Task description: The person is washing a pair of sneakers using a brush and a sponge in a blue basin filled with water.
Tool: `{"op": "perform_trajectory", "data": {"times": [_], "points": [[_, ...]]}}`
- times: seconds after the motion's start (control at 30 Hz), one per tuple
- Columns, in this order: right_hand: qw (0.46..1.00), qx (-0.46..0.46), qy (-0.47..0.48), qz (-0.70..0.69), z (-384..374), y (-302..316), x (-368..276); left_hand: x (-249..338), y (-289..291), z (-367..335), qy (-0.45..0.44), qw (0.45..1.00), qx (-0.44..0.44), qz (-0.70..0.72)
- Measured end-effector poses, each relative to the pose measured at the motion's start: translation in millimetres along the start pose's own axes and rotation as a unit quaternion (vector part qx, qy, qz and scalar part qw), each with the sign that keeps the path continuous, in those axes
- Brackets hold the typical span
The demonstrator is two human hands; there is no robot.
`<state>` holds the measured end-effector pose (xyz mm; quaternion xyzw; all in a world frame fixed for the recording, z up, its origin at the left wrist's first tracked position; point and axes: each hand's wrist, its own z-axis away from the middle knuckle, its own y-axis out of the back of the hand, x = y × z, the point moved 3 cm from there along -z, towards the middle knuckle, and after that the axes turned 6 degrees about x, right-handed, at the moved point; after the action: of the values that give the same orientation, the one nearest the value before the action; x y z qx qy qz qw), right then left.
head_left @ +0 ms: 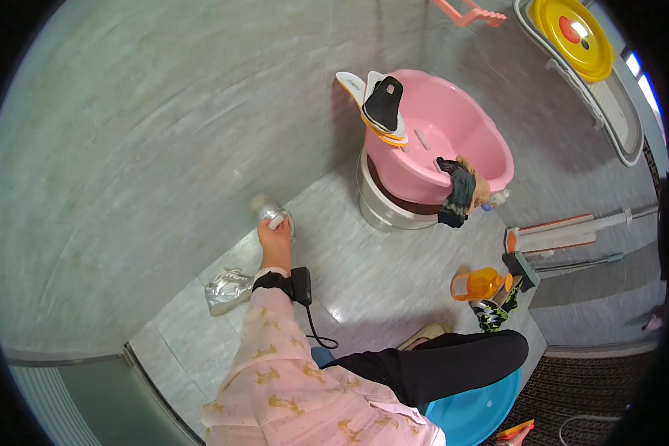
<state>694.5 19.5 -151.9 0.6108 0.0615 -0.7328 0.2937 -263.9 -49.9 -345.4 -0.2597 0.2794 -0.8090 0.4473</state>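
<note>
Grey tile floor (331, 286) down here, left hand (276, 242) gripping a shiny silver thing (278, 211), right hand (519, 439) clutching something orange (514, 430).

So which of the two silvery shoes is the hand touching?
The farther silvery shoe, higher in the picture: the left hand is on its top. The nearer silvery shoe, lower and to the left, has no hand on it.

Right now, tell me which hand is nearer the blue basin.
Right: the right hand is just beside the blue basin; the left hand is far off by the wall.
</note>
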Motion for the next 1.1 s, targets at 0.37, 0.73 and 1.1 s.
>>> {"op": "perform_trajectory", "data": {"times": [0.37,0.73,1.1], "points": [[0.999,-0.031,0.014,-0.001,35,-12,-24,-26,-9,-13,-0.007,0.993,0.096,-0.065],[0.998,-0.055,0.014,-0.018,-23,-1,-6,-22,2,11,-0.01,0.982,0.109,-0.151],[0.998,-0.054,-0.017,-0.003,36,-5,-15,138,130,-8,-0.362,0.631,0.149,-0.67]]}}
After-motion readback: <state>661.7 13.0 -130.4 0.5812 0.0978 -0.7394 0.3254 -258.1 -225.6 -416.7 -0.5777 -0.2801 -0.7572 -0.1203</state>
